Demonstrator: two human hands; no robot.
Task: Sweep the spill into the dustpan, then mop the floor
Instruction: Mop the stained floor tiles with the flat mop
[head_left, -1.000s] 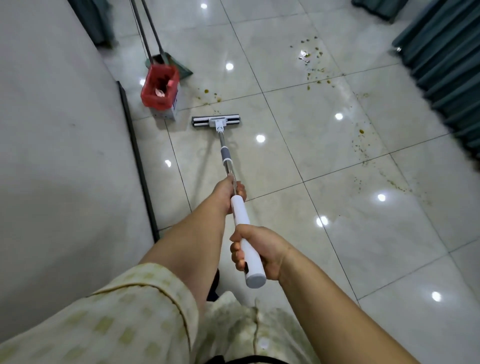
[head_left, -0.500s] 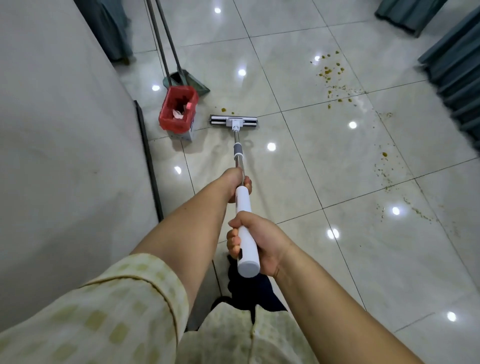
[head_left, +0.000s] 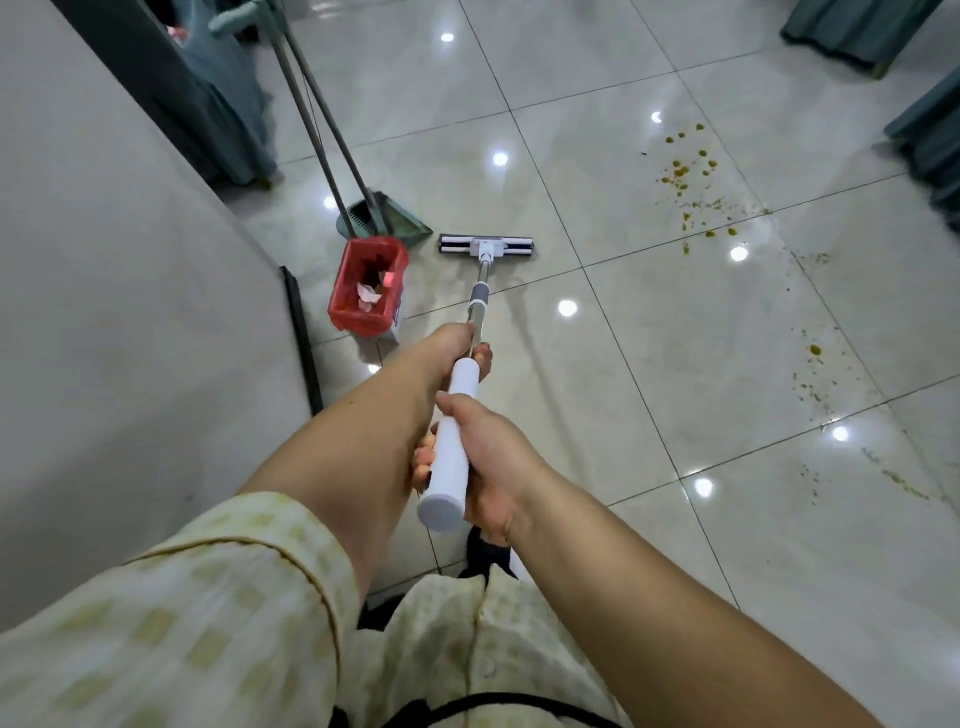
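I see left hand (head_left: 457, 345), right hand (head_left: 491, 457) curled round the mop (head_left: 478, 296). Beside the red bin (head_left: 345, 291), its head could topple it.

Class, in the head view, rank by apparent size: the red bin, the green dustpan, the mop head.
1. red bin
2. green dustpan, though the bin hides part of it
3. mop head
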